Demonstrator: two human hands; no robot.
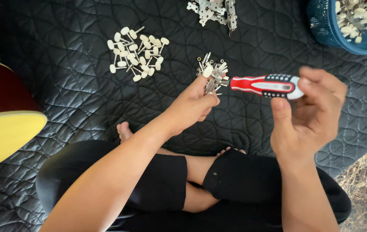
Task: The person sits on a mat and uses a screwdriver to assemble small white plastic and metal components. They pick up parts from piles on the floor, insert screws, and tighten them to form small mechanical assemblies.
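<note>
Screwdriver [264,85], with its red, white and black handle, lies level between my two hands above the black quilted mat [63,99], its tip meeting the small metal part I hold up.

Going left to right: at the far left edge sits a red and yellow rounded object [3,116], partly out of frame. On the mat beyond my knee lies a loose heap of cream-knobbed pegs [136,53] with thin metal shafts. Further along, at the top edge, is a pile of flat metal plates [213,12]. At the top right corner stands a blue perforated basket [325,23], cut off by the frame, holding more cream-knobbed pegs of the same kind.

My left hand [190,105] is raised over my crossed legs, its fingers [205,81] closed on a metal piece with a cream knob [212,76]. Just behind it lies a small cluster of similar parts, so I cannot tell exactly where the held piece ends and the cluster begins.

My right hand [310,116] grips the butt end of the screwdriver handle: thumb under it, fingers curled loosely over the top, the fingertips somewhat blurred.
</note>
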